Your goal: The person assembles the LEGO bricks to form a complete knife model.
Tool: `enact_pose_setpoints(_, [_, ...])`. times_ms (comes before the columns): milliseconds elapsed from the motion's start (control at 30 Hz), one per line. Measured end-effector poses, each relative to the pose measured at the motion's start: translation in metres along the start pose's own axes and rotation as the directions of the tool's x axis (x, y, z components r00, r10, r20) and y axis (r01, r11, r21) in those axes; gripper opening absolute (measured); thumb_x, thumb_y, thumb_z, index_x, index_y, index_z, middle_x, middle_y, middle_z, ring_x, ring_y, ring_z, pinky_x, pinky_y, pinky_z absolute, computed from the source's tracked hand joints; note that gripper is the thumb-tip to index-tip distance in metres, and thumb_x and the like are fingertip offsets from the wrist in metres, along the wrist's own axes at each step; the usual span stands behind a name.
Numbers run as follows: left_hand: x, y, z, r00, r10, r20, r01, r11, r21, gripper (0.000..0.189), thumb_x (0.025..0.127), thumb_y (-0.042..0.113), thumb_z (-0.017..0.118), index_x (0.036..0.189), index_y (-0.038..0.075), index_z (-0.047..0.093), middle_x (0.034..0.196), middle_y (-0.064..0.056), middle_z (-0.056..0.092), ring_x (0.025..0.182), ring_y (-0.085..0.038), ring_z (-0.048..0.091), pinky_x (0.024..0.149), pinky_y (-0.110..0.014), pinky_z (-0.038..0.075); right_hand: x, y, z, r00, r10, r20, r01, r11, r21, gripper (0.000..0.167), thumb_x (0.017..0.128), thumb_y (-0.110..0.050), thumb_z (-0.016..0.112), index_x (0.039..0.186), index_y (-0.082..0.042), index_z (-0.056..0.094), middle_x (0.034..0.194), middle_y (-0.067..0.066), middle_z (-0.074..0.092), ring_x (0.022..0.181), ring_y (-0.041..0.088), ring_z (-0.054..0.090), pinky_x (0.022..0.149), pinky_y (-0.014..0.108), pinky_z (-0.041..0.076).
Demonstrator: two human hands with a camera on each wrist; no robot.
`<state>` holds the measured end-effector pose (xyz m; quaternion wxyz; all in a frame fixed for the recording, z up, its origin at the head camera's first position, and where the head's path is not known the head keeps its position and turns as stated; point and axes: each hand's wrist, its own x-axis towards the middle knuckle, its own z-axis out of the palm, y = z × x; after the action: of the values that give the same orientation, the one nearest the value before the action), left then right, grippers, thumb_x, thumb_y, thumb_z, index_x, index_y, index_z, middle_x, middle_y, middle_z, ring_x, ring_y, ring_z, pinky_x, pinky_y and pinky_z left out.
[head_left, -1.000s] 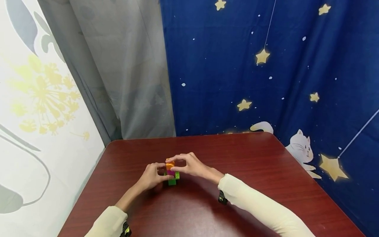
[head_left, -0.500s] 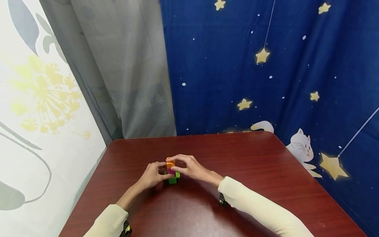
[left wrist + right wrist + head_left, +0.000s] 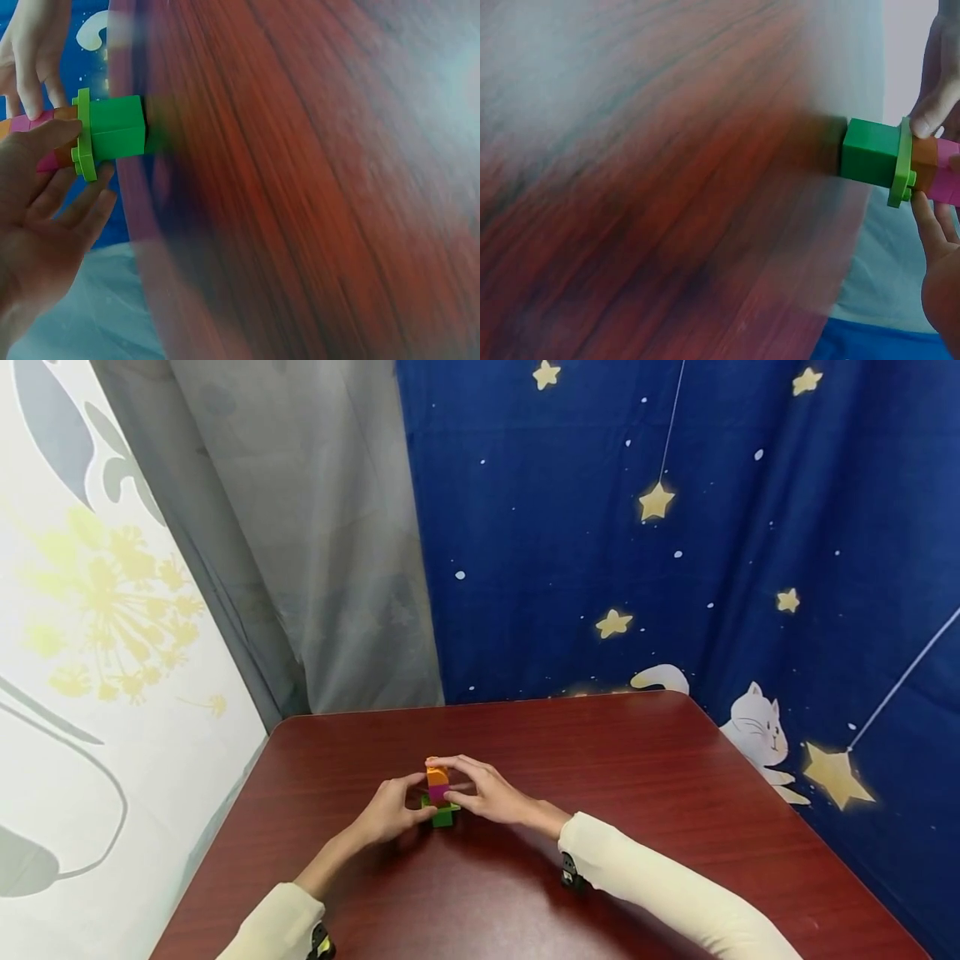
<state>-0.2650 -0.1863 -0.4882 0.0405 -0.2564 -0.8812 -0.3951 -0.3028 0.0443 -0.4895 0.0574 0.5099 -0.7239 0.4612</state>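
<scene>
A small tower of toy building bricks stands on the table. From the bottom it has a green brick (image 3: 871,151), a wider lime-green plate (image 3: 84,150), a brown-orange brick (image 3: 924,163), a magenta brick (image 3: 438,793) and an orange brick (image 3: 437,776) with a curved side. My left hand (image 3: 390,810) holds the tower low down from the left, its thumb on the brown-orange brick just above the plate. From the right, my right hand (image 3: 491,792) grips the upper bricks, fingers over the orange top and thumb by the magenta one. Fingers partly hide the upper bricks in both wrist views.
The reddish-brown wooden table (image 3: 570,760) extends around the tower on all sides. Behind it hang a grey curtain (image 3: 360,568) and a blue star-patterned curtain (image 3: 555,527). A white patterned surface (image 3: 112,735) runs along the left.
The tower and both hands have shifted slightly right. My left thumb has drawn back leftward, baring more of the magenta brick, and my right thumb sits a little lower.
</scene>
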Motion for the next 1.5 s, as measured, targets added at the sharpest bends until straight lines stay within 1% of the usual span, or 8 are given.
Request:
enact_pose_setpoints(200, [0.01, 0.007, 0.012, 0.999, 0.005, 0.04, -0.001, 0.996, -0.085, 0.047, 0.09, 0.005, 0.081, 0.132, -0.006, 0.062, 0.111, -0.016, 0.074, 0.095, -0.026, 0.075, 0.082, -0.038, 0.061, -0.01, 0.005, -0.012, 0.999, 0.024, -0.027, -0.024, 1.0, 0.012, 0.06, 0.093, 0.012, 0.069, 0.149, 0.001, 0.049, 0.147, 0.019, 0.056, 0.119, 0.036, 0.064, 0.094, 0.055, 0.055])
enact_pose_setpoints(467, [0.025, 0.016, 0.026, 1.0, -0.015, -0.004, 0.014, 0.986, -0.164, 0.059, 0.087, 0.002, 0.083, 0.138, -0.007, 0.054, 0.113, -0.02, 0.073, 0.097, -0.032, 0.074, 0.083, -0.041, 0.061, -0.018, 0.003, -0.034, 0.98, 0.2, -0.007, -0.2, 0.979, 0.026, 0.065, 0.1, 0.001, 0.066, 0.159, -0.012, 0.041, 0.149, 0.009, 0.055, 0.123, 0.03, 0.063, 0.094, 0.035, 0.057])
enact_pose_setpoints(633, [0.032, 0.018, 0.032, 0.998, -0.053, -0.021, 0.048, 0.979, -0.199, 0.067, 0.086, 0.001, 0.084, 0.143, 0.0, 0.049, 0.11, -0.016, 0.074, 0.096, -0.029, 0.075, 0.082, -0.038, 0.062, -0.02, 0.004, -0.04, 0.948, 0.314, -0.046, -0.311, 0.948, 0.064, 0.066, 0.101, -0.007, 0.068, 0.158, -0.017, 0.036, 0.14, 0.012, 0.06, 0.122, 0.027, 0.065, 0.094, 0.036, 0.058])
enact_pose_setpoints(800, [0.037, 0.018, 0.035, 0.993, -0.115, -0.035, 0.103, 0.961, -0.255, 0.072, 0.086, 0.002, 0.084, 0.148, -0.001, 0.048, 0.115, -0.019, 0.073, 0.091, -0.028, 0.076, 0.078, -0.036, 0.062, -0.02, 0.012, -0.041, 0.907, 0.409, -0.1, -0.396, 0.91, 0.122, 0.055, 0.099, -0.007, 0.071, 0.147, -0.011, 0.045, 0.139, 0.015, 0.06, 0.122, 0.029, 0.066, 0.098, 0.041, 0.056])
enact_pose_setpoints(933, [0.04, 0.016, 0.038, 0.987, -0.159, -0.037, 0.142, 0.946, -0.292, 0.067, 0.087, 0.004, 0.083, 0.146, -0.003, 0.051, 0.118, -0.023, 0.072, 0.088, -0.027, 0.077, 0.073, -0.033, 0.062, -0.021, 0.021, -0.04, 0.884, 0.459, -0.085, -0.441, 0.881, 0.173, 0.061, 0.097, -0.004, 0.073, 0.151, -0.007, 0.047, 0.142, 0.019, 0.059, 0.125, 0.033, 0.064, 0.101, 0.043, 0.054])
enact_pose_setpoints(1100, [0.042, 0.014, 0.039, 0.979, -0.197, -0.054, 0.178, 0.951, -0.253, 0.053, 0.09, 0.009, 0.082, 0.137, -0.003, 0.062, 0.12, -0.021, 0.073, 0.089, -0.025, 0.077, 0.072, -0.032, 0.062, -0.022, 0.027, -0.037, 0.852, 0.521, -0.055, -0.505, 0.844, 0.179, 0.069, 0.095, -0.006, 0.075, 0.156, -0.001, 0.042, 0.143, 0.024, 0.059, 0.125, 0.037, 0.064, 0.101, 0.042, 0.054])
enact_pose_setpoints(1300, [0.043, 0.009, 0.04, 0.978, -0.191, -0.082, 0.178, 0.974, -0.142, 0.039, 0.092, 0.013, 0.08, 0.127, -0.003, 0.071, 0.119, -0.018, 0.074, 0.095, -0.027, 0.076, 0.073, -0.033, 0.062, -0.02, 0.032, -0.031, 0.81, 0.576, -0.113, -0.562, 0.816, 0.133, 0.062, 0.093, -0.01, 0.079, 0.147, 0.003, 0.053, 0.131, 0.023, 0.067, 0.12, 0.034, 0.068, 0.099, 0.041, 0.055])
enact_pose_setpoints(1500, [0.042, 0.003, 0.044, 0.979, -0.193, -0.071, 0.181, 0.972, -0.147, 0.034, 0.093, 0.011, 0.079, 0.121, -0.007, 0.072, 0.106, -0.02, 0.076, 0.081, -0.024, 0.077, 0.063, -0.03, 0.061, -0.022, 0.038, -0.025, 0.807, 0.574, -0.14, -0.568, 0.819, 0.085, 0.048, 0.092, -0.007, 0.079, 0.137, 0.003, 0.064, 0.121, 0.019, 0.073, 0.11, 0.03, 0.073, 0.091, 0.035, 0.058])
